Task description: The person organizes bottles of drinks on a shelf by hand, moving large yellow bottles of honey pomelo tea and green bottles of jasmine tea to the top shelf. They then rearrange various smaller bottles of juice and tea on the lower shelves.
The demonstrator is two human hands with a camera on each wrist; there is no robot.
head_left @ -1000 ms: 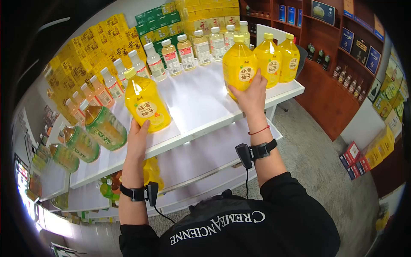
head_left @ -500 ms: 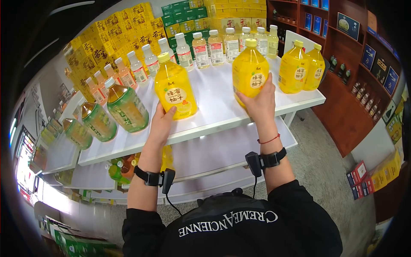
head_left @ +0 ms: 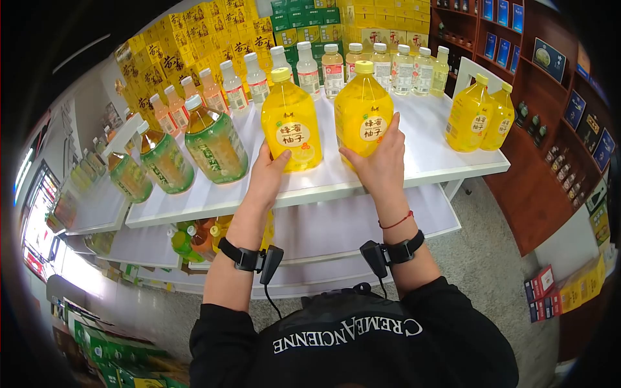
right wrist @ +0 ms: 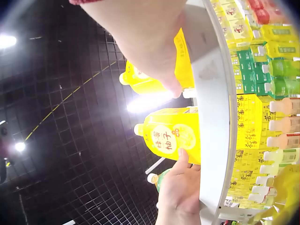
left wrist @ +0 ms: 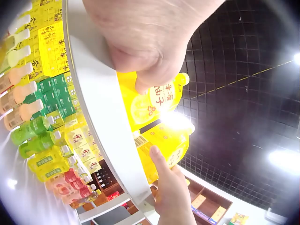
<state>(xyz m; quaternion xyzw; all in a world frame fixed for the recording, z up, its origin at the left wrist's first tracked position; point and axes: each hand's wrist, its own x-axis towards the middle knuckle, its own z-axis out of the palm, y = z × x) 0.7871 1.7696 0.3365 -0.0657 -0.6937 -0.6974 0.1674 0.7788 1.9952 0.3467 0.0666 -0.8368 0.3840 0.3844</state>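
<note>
Head view. Item: left yellow bottle (head_left: 291,126), upright, just short of 12 o'clock; left hand (head_left: 266,176) grips its lower left edge, thumb in front. Item: right yellow bottle (head_left: 361,107), at 1 o'clock, beside it; right hand (head_left: 383,158) spans its lower body. White table (head_left: 420,139) beneath; we cannot tell whether the bases bear on it. Two further yellow bottles (head_left: 470,116) at 2 o'clock.

Left wrist view. Right thumb shows at 6 o'clock, against the right bottle. We judge both bottles full, heavy, not fragile.

Right wrist view. Left thumb at 5 o'clock, flat on its bottle. We expect slightly yielding, slippery walls; we advise a hold round mid-body, or under the cap.
</note>
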